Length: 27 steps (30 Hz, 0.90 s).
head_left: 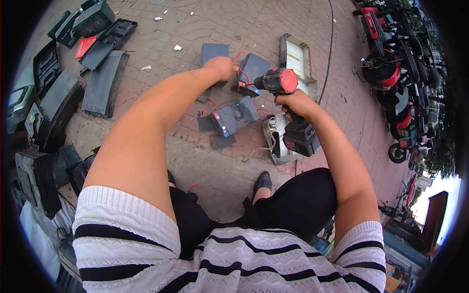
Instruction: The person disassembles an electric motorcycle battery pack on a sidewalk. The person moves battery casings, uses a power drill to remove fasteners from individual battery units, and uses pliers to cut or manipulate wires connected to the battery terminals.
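My right hand (300,104) is wrapped round the grip of a red and black cordless drill (281,81). The drill's nose points left, at the terminal edge of a dark grey battery (257,66). Closed at that battery's left side, my left hand (221,67) pinches a red wire (243,74); its fingertips are partly hidden. Another dark battery (215,50) stands behind my left hand, partly covered by it. Nearer to me lies a third grey battery (235,116) with red and blue terminal marks and red wires at its ends.
An open pale casing (299,58) lies beyond the drill, and a whitish shell (278,146) sits under it. Black battery boxes (105,83) are heaped on the left. A black cable (331,46) crosses the paving. Parked scooters (386,73) line the right.
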Available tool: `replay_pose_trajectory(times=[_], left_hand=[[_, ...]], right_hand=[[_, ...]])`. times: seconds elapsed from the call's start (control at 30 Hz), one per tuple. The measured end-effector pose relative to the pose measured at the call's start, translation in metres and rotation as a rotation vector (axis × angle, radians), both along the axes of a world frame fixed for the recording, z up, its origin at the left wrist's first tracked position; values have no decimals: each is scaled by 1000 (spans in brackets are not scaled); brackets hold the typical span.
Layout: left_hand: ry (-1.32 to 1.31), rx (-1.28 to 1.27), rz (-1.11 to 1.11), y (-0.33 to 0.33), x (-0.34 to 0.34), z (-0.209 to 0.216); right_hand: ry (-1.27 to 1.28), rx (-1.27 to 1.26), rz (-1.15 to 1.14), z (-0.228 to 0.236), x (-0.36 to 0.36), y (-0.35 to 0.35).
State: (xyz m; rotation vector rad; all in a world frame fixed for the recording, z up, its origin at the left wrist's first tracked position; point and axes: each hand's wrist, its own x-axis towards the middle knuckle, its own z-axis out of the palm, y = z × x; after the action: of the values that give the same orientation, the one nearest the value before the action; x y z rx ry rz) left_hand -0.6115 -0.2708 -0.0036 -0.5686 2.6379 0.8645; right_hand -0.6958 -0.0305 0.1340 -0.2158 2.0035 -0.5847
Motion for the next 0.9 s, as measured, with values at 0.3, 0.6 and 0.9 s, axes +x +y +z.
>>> replay_pose_trajectory(times=[0.3,0.6,0.9], left_hand=[[-105,-23,-34,-1,0,10],[-129,-22,-37,-1,0,12],[-32,-43,-63,-4,5,9]], right_hand=[[10,4,-9,-6,2,-1],[4,18,-35,-8,1,-2],[34,10,-35,-6,5,-4]])
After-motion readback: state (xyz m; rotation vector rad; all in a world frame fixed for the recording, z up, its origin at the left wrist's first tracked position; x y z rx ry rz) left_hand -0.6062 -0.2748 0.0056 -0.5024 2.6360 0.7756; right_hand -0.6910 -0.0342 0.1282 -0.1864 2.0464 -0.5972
